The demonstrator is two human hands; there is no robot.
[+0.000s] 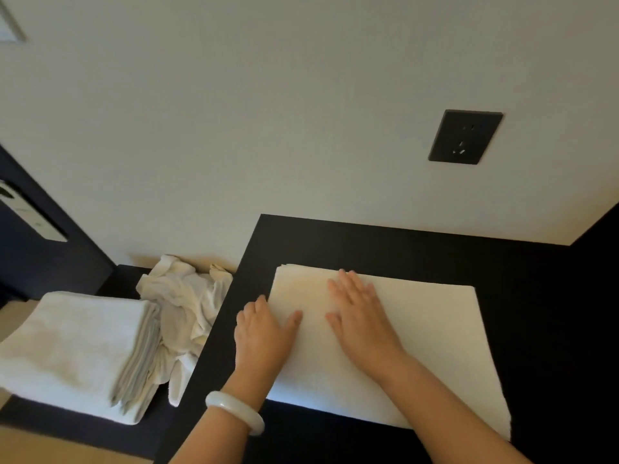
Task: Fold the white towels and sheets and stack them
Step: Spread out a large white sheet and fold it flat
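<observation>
Where black desk meets wall, left hand and right hand press folded towel — grip wide.

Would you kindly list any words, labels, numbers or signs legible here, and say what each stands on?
No text can be read.
Pale panel on the dark surface at left: small marks, too blurred to read.
Black wall socket: no lettering visible.

A folded towel is pressed on the table by the right hand, its edge touched by the left hand.
</observation>
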